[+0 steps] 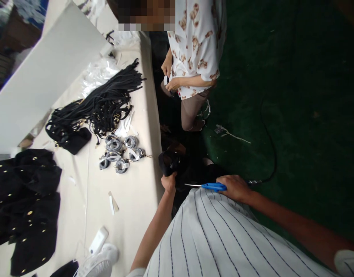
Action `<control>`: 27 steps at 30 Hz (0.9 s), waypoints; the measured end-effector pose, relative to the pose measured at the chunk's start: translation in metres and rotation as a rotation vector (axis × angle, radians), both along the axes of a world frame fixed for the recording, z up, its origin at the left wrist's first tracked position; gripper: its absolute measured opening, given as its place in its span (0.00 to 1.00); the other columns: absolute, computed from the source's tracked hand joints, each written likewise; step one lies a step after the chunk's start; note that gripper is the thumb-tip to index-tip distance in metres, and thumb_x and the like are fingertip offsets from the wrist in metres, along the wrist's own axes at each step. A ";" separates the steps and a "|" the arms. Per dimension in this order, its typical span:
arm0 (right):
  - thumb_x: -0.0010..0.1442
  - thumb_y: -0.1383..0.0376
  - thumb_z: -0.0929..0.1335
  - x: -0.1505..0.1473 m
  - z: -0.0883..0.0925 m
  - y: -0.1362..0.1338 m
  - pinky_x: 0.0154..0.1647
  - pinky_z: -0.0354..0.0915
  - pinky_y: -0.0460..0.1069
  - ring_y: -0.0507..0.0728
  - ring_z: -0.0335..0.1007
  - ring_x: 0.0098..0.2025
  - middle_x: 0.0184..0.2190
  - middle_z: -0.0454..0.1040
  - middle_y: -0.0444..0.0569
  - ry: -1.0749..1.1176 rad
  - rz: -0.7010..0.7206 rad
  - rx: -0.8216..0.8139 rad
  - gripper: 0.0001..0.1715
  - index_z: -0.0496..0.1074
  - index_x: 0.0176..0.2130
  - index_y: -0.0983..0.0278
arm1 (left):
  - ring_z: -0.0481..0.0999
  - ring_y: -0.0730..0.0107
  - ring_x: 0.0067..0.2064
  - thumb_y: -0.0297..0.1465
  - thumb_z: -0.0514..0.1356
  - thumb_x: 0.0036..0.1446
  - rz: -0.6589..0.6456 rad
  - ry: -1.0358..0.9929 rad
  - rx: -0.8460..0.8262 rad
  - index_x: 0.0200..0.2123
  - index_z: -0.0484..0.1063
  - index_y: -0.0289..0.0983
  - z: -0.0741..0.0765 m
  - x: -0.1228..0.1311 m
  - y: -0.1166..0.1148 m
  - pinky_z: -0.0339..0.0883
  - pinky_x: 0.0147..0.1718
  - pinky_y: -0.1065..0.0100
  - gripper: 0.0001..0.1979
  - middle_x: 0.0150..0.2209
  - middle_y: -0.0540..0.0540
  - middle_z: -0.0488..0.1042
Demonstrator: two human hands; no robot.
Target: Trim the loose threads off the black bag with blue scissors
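Note:
My left hand (169, 182) reaches past the table's edge, its fingers closed on a black item (167, 161) that looks like a small bag. Dark surroundings blur that item's outline. In front of my striped shirt, my right hand (234, 187) is wrapped round a blue air blow gun (214, 187). Its thin metal nozzle points left, toward the black item but apart from it. A black hose (273, 165) runs from behind my right hand across the floor.
On the cloth-covered table (127, 215) lie black straps (107, 92), several wrapped coils (114, 144), studded black pieces (35, 207), a white device (98, 239) and a white fan (100, 261). A seated co-worker (194, 50) holds something small. Scraps (233, 134) litter the green floor.

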State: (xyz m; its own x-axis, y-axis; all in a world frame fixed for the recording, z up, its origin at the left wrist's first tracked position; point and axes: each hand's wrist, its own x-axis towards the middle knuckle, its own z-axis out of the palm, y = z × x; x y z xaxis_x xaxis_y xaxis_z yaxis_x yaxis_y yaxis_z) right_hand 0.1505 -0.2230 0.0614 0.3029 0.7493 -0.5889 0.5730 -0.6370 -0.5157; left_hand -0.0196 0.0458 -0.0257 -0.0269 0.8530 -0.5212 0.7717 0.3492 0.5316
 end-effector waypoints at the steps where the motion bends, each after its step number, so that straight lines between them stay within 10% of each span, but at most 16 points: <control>1: 0.63 0.62 0.73 0.003 -0.003 0.001 0.35 0.58 0.48 0.58 0.75 0.39 0.35 0.78 0.43 -0.022 -0.004 -0.036 0.06 0.74 0.33 0.60 | 0.79 0.54 0.36 0.28 0.72 0.38 0.035 -0.026 -0.015 0.29 0.74 0.39 -0.001 0.000 0.003 0.72 0.34 0.62 0.13 0.24 0.47 0.73; 12: 0.64 0.64 0.72 0.008 -0.013 -0.020 0.36 0.59 0.49 0.60 0.75 0.41 0.37 0.78 0.45 -0.043 -0.036 -0.036 0.04 0.75 0.36 0.60 | 0.74 0.67 0.25 0.30 0.73 0.43 0.362 -0.183 -0.266 0.30 0.72 0.33 0.004 0.012 0.009 0.72 0.22 0.68 0.14 0.23 0.51 0.69; 27: 0.64 0.62 0.71 0.011 -0.002 -0.010 0.35 0.57 0.49 0.59 0.73 0.39 0.35 0.76 0.44 -0.002 -0.012 0.093 0.07 0.72 0.34 0.61 | 0.76 0.69 0.28 0.27 0.71 0.45 0.414 -0.233 -0.341 0.31 0.74 0.32 0.014 0.024 0.005 0.74 0.28 0.68 0.11 0.29 0.47 0.74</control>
